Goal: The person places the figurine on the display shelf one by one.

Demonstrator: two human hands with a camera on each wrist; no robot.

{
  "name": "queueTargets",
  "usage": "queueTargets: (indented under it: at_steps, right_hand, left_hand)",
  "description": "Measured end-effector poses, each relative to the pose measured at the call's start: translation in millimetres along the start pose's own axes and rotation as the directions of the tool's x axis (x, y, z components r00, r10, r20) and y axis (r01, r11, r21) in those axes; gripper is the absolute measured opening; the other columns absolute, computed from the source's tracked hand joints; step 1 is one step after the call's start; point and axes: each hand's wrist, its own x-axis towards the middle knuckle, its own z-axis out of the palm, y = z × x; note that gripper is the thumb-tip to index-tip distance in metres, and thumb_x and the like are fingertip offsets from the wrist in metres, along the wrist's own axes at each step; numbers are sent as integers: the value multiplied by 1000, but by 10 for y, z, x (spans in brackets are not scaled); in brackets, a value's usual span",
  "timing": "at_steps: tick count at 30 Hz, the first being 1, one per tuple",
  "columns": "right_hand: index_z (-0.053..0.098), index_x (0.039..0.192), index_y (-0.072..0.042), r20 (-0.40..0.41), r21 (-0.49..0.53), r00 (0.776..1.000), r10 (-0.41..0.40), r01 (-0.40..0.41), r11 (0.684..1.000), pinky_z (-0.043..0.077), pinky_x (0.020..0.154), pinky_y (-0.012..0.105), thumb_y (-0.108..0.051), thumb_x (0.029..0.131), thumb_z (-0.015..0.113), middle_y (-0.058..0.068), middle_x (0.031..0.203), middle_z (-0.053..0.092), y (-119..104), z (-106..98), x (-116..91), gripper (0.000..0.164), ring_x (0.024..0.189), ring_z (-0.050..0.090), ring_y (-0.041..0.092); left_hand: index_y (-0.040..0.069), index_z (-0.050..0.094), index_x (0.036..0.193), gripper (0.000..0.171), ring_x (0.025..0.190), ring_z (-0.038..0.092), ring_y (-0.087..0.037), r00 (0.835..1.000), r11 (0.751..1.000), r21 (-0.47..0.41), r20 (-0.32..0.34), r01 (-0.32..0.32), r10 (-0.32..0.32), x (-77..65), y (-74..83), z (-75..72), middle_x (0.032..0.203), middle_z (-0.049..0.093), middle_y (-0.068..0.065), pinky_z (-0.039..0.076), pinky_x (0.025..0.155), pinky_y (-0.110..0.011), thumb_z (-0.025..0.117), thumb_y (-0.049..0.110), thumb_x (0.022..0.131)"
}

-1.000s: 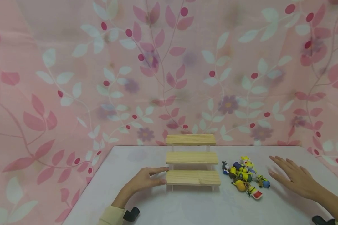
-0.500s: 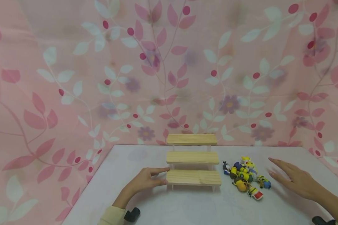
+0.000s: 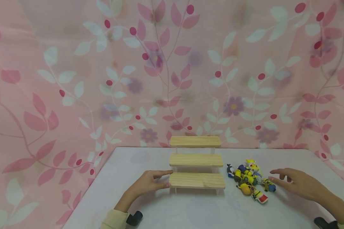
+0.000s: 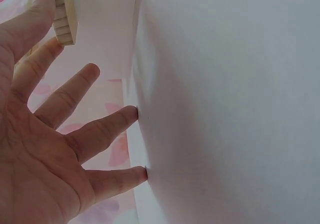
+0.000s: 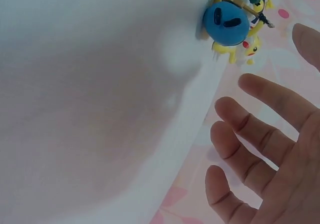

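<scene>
2 hands (image 3: 147, 184) (image 3: 301, 185) flank 3 shelves (image 3: 196, 160), 1 toy pile (image 3: 248, 180).

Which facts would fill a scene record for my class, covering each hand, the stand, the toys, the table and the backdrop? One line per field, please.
Left hand: holds the left end of the lowest board
Right hand: beside the toys, holding nothing
Stand: three wooden boards, stepped upward toward the back
Toys: small figures, many yellow, piled right of the stand
Table: white
Backdrop: pink, printed with leaves and flowers
</scene>
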Motion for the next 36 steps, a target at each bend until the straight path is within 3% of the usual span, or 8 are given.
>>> queueTargets:
  at_steps: [13,26,36]
  right_hand:
    - [74,93,-23,58,-20,998,27,-26,999,39,55,28,-57,90,62,-4,79,53,-55,25,78,36,68,46,14]
    - [71,83,-23,87,-28,996,11,-9,1000,39,55,27,-56,88,66,-4,78,51,-79,77,137,34,68,45,14]
    - [68,82,-22,91,-2,996,-24,25,1000,36,53,24,-51,89,67,-5,75,48,-73,86,166,30,64,42,10]
  left_hand:
    - [23,64,135,55,123,56,-30,1000,1000,15,-1,7,-7,-10,12,2,134,61,-1,46,99,-53,73,48,87]
    - [21,63,135,57,124,56,-28,1000,1000,7,2,-25,25,-11,3,-9,134,60,-3,46,100,-52,72,49,87]
    - [23,63,136,55,124,55,-26,998,998,-6,3,-58,58,-5,-30,-9,134,60,3,46,100,-51,71,49,88]
